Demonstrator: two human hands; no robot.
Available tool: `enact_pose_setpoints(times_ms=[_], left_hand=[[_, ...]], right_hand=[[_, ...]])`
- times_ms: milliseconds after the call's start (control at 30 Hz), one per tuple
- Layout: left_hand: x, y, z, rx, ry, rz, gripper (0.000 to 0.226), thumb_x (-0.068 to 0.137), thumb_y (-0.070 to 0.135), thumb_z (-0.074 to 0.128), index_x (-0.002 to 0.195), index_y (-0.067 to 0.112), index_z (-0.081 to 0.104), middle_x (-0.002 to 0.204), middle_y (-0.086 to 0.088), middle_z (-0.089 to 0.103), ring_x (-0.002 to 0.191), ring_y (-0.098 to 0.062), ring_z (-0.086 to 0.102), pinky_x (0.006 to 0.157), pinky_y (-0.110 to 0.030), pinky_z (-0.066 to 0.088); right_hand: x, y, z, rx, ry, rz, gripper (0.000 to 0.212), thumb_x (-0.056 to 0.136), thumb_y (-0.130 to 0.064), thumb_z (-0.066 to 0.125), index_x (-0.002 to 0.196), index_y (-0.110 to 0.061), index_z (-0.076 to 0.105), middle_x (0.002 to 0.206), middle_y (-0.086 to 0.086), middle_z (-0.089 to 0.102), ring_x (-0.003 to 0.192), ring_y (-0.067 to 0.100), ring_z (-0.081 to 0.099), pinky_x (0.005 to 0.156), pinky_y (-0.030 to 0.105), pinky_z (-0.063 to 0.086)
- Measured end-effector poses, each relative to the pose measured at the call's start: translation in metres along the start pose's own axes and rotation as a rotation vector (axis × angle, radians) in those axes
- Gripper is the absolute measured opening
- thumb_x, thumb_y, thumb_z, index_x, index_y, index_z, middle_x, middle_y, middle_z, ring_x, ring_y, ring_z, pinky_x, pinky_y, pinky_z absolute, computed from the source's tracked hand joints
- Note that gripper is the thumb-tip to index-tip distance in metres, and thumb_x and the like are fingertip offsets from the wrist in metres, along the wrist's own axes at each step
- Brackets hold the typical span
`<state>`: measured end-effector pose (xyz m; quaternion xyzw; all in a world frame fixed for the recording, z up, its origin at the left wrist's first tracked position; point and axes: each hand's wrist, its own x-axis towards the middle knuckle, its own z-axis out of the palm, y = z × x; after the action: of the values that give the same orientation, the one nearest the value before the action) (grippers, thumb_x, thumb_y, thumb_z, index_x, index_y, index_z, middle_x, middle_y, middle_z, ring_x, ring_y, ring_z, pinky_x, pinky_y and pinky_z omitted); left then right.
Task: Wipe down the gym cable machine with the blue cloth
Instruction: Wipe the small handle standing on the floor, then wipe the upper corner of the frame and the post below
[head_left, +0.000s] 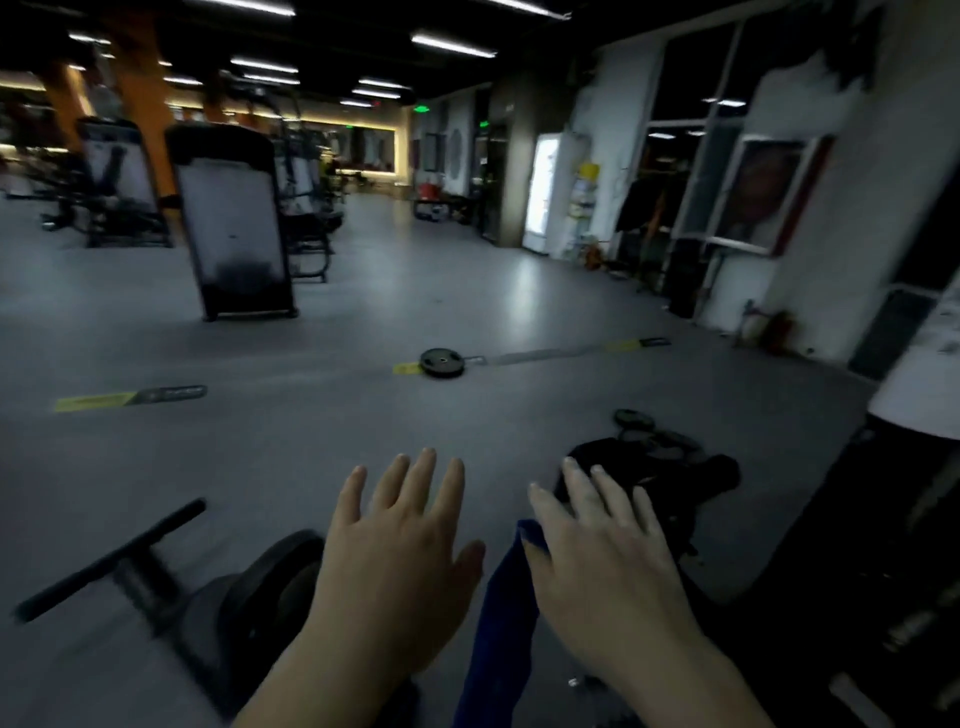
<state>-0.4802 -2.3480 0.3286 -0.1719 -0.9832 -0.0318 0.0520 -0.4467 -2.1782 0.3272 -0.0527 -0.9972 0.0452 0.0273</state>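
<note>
The blue cloth (498, 623) hangs down between my two hands, its upper end lying over the thumb side of my right hand (608, 561). That hand is stretched forward, palm down, with straight fingers. To the left of the cloth, my left hand (395, 561) is also flat with spread fingers and touches nothing. Dark parts of the gym machine (883, 597) fill the lower right, blurred. A black bar (109, 561) and a round dark pad (275, 577) lie low on the left.
A weight plate (441, 362) lies on the grey floor ahead. Small plates (634, 418) and a black bundle (675, 467) sit just beyond my right hand. Other machines (234, 223) stand at the back left. White wall and windows (831, 218) run along the right.
</note>
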Motion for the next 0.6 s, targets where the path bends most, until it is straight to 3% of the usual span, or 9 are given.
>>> enact_pose_setpoints(times_ms=[67, 100, 167, 233, 400, 600], left_hand=[[0.048, -0.010, 0.009, -0.052, 0.044, 0.082, 0.077, 0.106, 0.065, 0.025, 0.165, 0.030, -0.010, 0.175, 0.001, -0.009, 0.161, -0.022, -0.004, 0.129, -0.053, -0.003], [0.072, -0.014, 0.013, -0.067, 0.061, 0.137, 0.076, 0.106, 0.063, 0.030, 0.166, 0.029, 0.000, 0.175, -0.001, 0.002, 0.161, -0.023, 0.006, 0.129, -0.055, 0.004], [0.116, -0.020, 0.013, -0.042, 0.101, 0.241, 0.075, 0.095, 0.061, 0.052, 0.158, 0.022, 0.042, 0.162, -0.008, 0.044, 0.146, -0.029, 0.046, 0.119, -0.060, 0.035], [0.159, -0.021, 0.021, -0.035, 0.195, 0.339, 0.074, 0.081, 0.059, 0.065, 0.140, 0.015, 0.064, 0.139, -0.010, 0.067, 0.124, -0.032, 0.066, 0.101, -0.061, 0.052], [0.242, 0.017, 0.029, -0.056, 0.246, 0.547, 0.075, 0.084, 0.061, 0.040, 0.133, 0.012, 0.069, 0.129, -0.009, 0.072, 0.115, -0.034, 0.071, 0.093, -0.060, 0.055], [0.332, 0.093, 0.058, -0.100, 0.217, 0.792, 0.074, 0.084, 0.065, 0.042, 0.129, 0.015, 0.073, 0.126, -0.009, 0.073, 0.110, -0.032, 0.073, 0.088, -0.058, 0.058]], right_hand=[[0.028, 0.005, -0.005, -0.016, 0.022, 0.080, 0.055, 0.108, -0.051, 0.026, 0.160, -0.036, 0.020, 0.172, 0.000, -0.001, 0.157, 0.025, -0.005, 0.127, 0.051, 0.000], [0.041, 0.008, -0.010, -0.017, 0.034, 0.128, 0.053, 0.108, -0.050, 0.026, 0.159, -0.036, 0.022, 0.172, 0.000, 0.001, 0.157, 0.025, -0.003, 0.127, 0.050, 0.000], [0.066, 0.015, -0.023, -0.012, 0.054, 0.222, 0.050, 0.109, -0.049, 0.025, 0.157, -0.036, 0.025, 0.172, 0.000, 0.004, 0.157, 0.024, -0.001, 0.127, 0.049, 0.001], [0.089, 0.025, -0.031, -0.014, 0.072, 0.298, 0.050, 0.109, -0.049, 0.024, 0.157, -0.037, 0.027, 0.172, 0.000, 0.005, 0.157, 0.024, 0.001, 0.127, 0.049, 0.002], [0.132, 0.061, -0.036, -0.019, 0.109, 0.456, 0.047, 0.108, -0.049, 0.026, 0.152, -0.034, 0.034, 0.171, 0.003, 0.010, 0.157, 0.026, 0.004, 0.127, 0.053, 0.003], [0.168, 0.130, -0.033, -0.041, 0.177, 0.642, 0.047, 0.108, -0.048, 0.028, 0.154, -0.036, 0.030, 0.171, -0.001, 0.008, 0.157, 0.023, 0.001, 0.128, 0.049, 0.003]])
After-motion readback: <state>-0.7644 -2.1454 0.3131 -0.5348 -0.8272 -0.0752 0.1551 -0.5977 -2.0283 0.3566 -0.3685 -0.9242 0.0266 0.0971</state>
